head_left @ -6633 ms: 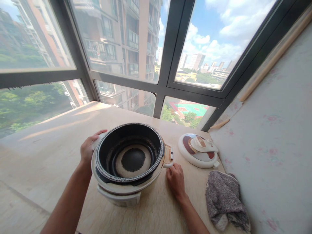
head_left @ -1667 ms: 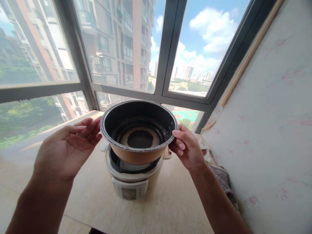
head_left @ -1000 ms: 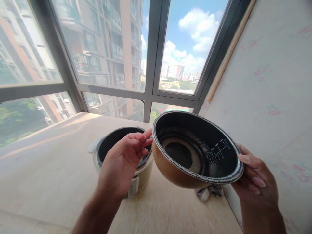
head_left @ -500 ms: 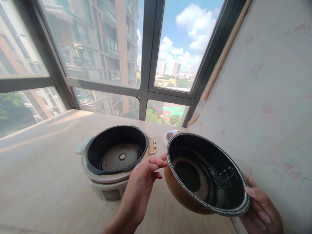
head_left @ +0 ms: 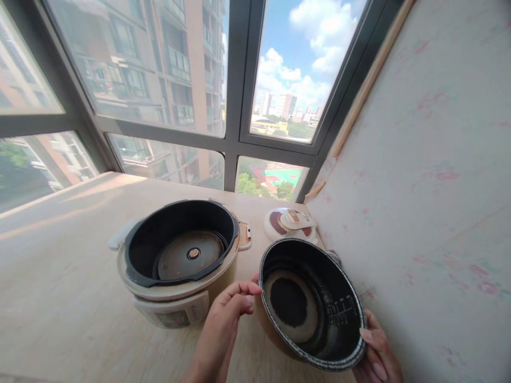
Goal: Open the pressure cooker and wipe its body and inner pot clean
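A rice cooker inner pot (head_left: 295,303), black inside with white level marks and golden brown outside, is tilted so that its mouth faces me. My right hand (head_left: 377,348) grips its lower right rim, thumb over the edge and fingers beneath. At the left rim, my left hand (head_left: 229,314) supports the pot with bent fingers, some hidden behind its wall. Left of the hands stands the cooker body (head_left: 171,292), lidless, with a dark cavity and a round metal button in the middle of its floor. Behind the pot lies the white and brown cooker lid (head_left: 285,223).
Everything stands on a pale marble-patterned ledge (head_left: 72,276). Grey-framed windows (head_left: 231,106) close it off at the back. A wall with flowered paper (head_left: 419,186) rises close to the right of the pot. Something small and grey (head_left: 333,256) is partly hidden behind the pot.
The inner pot and both hands have shifted left and a little lower in view, exposing more of the lid. The view itself has moved slightly, too.
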A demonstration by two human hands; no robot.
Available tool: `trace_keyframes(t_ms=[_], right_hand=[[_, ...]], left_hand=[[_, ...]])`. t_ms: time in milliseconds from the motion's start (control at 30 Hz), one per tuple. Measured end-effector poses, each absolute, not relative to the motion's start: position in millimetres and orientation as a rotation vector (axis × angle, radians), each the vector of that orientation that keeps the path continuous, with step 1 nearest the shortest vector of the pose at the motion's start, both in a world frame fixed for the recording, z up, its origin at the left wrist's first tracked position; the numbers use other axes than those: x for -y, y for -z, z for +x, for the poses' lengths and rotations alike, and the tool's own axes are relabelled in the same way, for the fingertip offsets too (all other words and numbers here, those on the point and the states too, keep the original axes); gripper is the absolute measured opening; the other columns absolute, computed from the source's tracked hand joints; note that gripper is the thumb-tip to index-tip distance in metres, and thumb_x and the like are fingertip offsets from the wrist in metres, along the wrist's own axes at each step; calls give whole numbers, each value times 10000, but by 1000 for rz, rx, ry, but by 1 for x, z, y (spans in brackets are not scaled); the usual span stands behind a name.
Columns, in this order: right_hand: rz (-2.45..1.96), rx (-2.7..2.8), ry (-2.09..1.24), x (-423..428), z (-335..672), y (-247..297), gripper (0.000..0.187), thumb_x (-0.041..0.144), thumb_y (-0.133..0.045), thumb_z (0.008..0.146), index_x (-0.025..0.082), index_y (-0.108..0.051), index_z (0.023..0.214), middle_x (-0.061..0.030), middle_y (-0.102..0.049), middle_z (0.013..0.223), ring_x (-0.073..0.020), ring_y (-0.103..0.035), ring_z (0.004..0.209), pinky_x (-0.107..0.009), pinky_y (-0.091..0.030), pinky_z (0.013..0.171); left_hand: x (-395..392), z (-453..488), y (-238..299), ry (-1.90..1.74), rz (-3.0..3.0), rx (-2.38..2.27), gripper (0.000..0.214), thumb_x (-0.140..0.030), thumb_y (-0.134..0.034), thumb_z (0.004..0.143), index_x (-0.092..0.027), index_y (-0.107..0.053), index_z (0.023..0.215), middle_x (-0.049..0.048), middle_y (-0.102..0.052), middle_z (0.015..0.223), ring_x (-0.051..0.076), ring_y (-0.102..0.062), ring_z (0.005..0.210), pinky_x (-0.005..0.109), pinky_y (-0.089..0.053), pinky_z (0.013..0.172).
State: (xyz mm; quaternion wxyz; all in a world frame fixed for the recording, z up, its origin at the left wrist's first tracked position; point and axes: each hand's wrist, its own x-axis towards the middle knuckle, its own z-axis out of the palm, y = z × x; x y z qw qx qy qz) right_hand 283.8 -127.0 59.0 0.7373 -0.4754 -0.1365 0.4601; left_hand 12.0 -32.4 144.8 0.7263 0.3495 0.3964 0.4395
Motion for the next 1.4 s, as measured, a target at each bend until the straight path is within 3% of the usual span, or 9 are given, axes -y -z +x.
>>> trace_keyframes(t_ms=[200, 333, 600, 800, 1100, 1267, 1400], right_hand=[[-1009, 325, -1081, 121, 279, -42, 283, 335, -811, 740, 219, -628, 921, 160, -299, 345, 9, -149, 269, -51, -265, 305], [-1009, 309, -1064, 112, 273, -39, 340, 341, -838, 685, 221, -644, 938, 168, -296, 331, 12, -95, 270, -48, -236, 286], [-1025, 297, -1062, 97, 265, -36, 387, 348, -883, 620, 209, -671, 912, 162, -311, 319, 8, -117, 260, -62, -229, 254], [-1006, 373, -1062, 94, 269, -28, 342, 337, -848, 683, 232, -651, 943, 162, -313, 337, 0, -111, 258, -66, -220, 259], [-1030, 390, -1072, 82, 271, -34, 303, 341, -849, 666, 209, -620, 814, 162, -306, 348, 4, -134, 263, -66, -212, 266], [-1086, 423, -1074, 79, 273, -40, 344, 384, -854, 677, 198, -595, 805, 157, -331, 367, -7, -197, 277, -88, -248, 296], [-1129, 443, -1107, 80, 275, -43, 386, 416, -871, 670, 200, -587, 815, 143, -367, 396, -26, -270, 311, -112, -284, 326]], left_hand=[[43, 14, -120, -1085, 740, -1018, 211, -333, -677, 633, -198, -767, 768, 155, -692, 1280, 379, -429, 1419, 487, -226, 1185], [41, 13, -113, -1123, 751, -1025, 213, -315, -680, 619, -196, -780, 765, 164, -698, 1273, 392, -440, 1412, 507, -231, 1195], [37, 12, -103, -1134, 707, -1052, 197, -314, -687, 625, -193, -768, 758, 152, -712, 1240, 391, -433, 1417, 516, -241, 1198], [36, 13, -106, -1121, 692, -1088, 191, -327, -695, 619, -195, -754, 744, 157, -707, 1242, 385, -419, 1428, 512, -234, 1200], [35, 15, -99, -1135, 730, -1084, 186, -345, -689, 659, -196, -751, 751, 161, -680, 1295, 373, -417, 1433, 496, -216, 1209], [39, 20, -90, -1140, 817, -1149, 200, -352, -680, 714, -203, -752, 827, 131, -614, 1401, 374, -475, 1379, 481, -354, 1136], [38, 22, -78, -1135, 862, -1196, 419, -368, -752, 699, -203, -717, 1082, 132, -552, 1465, 349, -625, 1158, 460, -470, 1012]])
